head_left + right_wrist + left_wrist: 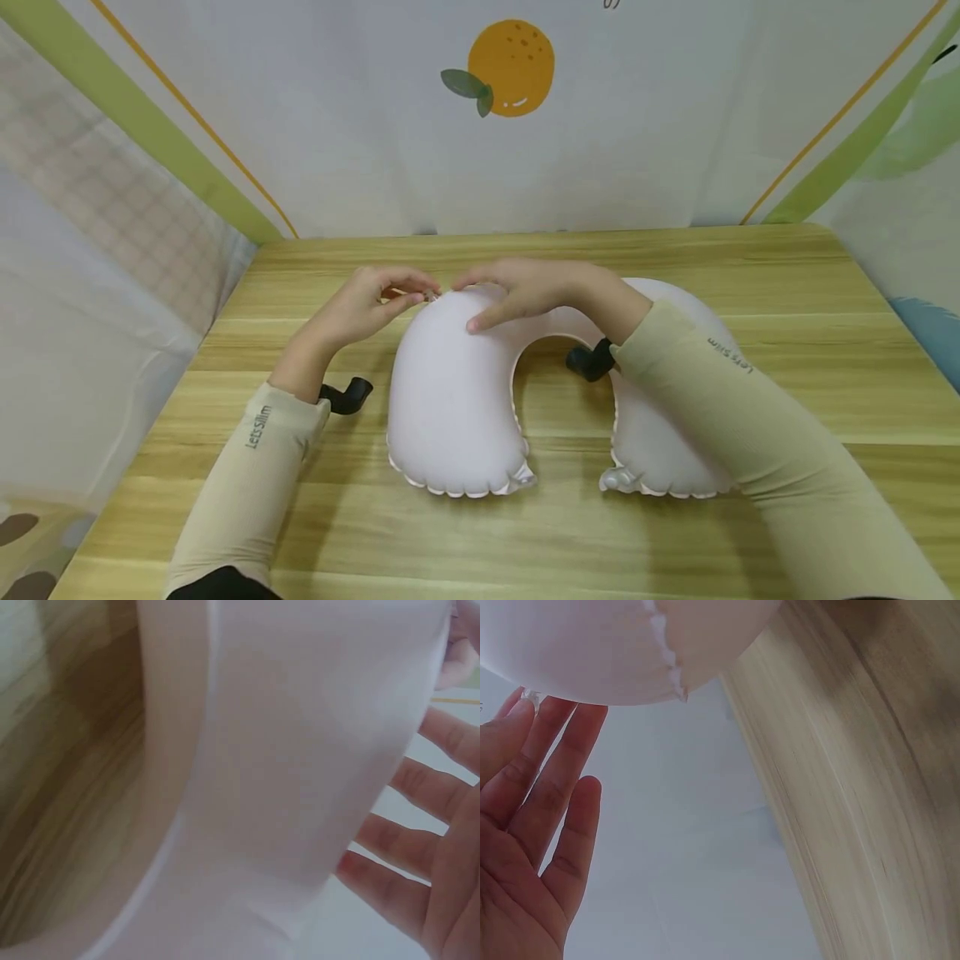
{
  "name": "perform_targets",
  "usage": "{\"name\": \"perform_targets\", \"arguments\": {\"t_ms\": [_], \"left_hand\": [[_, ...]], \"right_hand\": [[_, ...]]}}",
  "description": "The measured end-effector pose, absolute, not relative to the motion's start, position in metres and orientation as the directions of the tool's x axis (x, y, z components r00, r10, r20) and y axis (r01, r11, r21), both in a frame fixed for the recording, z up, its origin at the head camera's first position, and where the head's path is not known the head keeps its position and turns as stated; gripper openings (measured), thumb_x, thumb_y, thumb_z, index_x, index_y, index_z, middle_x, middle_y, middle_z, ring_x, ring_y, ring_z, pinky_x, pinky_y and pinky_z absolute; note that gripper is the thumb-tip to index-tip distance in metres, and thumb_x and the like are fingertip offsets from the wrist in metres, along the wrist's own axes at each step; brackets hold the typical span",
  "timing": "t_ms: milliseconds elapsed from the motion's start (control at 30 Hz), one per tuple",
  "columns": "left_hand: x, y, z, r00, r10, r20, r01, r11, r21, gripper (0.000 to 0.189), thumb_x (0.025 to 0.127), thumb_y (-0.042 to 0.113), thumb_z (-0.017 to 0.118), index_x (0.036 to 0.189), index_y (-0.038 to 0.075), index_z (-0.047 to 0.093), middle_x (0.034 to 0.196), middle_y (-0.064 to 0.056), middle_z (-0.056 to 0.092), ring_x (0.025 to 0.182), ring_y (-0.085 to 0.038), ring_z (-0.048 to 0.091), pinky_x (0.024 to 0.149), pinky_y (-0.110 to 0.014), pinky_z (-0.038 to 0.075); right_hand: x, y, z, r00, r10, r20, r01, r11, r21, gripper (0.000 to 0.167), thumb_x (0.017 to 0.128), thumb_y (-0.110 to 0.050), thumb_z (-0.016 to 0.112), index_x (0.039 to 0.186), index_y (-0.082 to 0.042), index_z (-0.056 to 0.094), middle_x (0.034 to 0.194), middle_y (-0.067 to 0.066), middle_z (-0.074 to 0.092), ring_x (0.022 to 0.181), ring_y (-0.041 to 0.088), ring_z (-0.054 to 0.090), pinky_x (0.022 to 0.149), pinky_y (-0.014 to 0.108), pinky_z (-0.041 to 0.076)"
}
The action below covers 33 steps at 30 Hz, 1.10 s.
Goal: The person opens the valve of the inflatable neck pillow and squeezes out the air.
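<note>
A pale pink inflatable U-shaped neck pillow [457,392], plump with air, lies on the table with its opening toward me. At its far left edge my left hand [367,304] pinches a small clear air valve [531,697] between thumb and index finger; the left wrist view shows the other fingers extended below the pillow. My right hand [536,287] rests on the pillow's upper left part, thumb on the top face. In the right wrist view its fairly straight fingers [390,889] touch the pillow's outer edge. The right forearm covers part of the pillow's right arm.
The wood-grain table [562,550] ends at a white curtain [360,150] printed with an orange. More printed cloth hangs at both sides. Black wrist-camera mounts [348,396] stick out from both sleeves.
</note>
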State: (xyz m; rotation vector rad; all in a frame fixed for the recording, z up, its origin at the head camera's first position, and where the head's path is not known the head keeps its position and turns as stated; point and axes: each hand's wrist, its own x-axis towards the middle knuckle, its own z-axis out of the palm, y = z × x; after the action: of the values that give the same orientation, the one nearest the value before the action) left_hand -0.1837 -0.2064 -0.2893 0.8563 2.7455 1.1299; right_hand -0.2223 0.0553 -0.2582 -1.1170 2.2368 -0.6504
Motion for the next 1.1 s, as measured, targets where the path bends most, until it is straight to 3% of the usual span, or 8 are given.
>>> {"name": "perform_targets", "arguments": {"t_ms": [300,1100], "left_hand": [[-0.1829,-0.2051,-0.2902,-0.853,0.501,0.144,0.458,0.587,0.668,0.02,0.097,0.003,0.062,0.114,0.007,0.071,0.115,-0.01,0.072,0.106,-0.026,0.069,0.09,-0.047,0.057],[-0.185,-0.2104,-0.2986,-0.88,0.456,0.131,0.406,0.58,0.707,0.01,0.093,0.004,0.067,0.103,0.006,0.067,0.113,-0.01,0.074,0.111,-0.029,0.068,0.09,-0.049,0.054]], "right_hand": [[-0.2215,0.0523,-0.2633,-0.51,-0.808,-0.293,-0.553,0.569,-0.608,0.078,0.09,-0.05,0.068,0.154,-0.02,0.036,0.159,0.003,0.037,0.148,0.023,0.031,0.122,0.048,0.026],[-0.2205,0.0477,-0.2664,-0.498,-0.817,-0.29,-0.564,0.56,-0.607,0.079,0.092,-0.046,0.068,0.156,-0.017,0.033,0.161,0.004,0.034,0.15,0.023,0.028,0.123,0.046,0.025]]}}
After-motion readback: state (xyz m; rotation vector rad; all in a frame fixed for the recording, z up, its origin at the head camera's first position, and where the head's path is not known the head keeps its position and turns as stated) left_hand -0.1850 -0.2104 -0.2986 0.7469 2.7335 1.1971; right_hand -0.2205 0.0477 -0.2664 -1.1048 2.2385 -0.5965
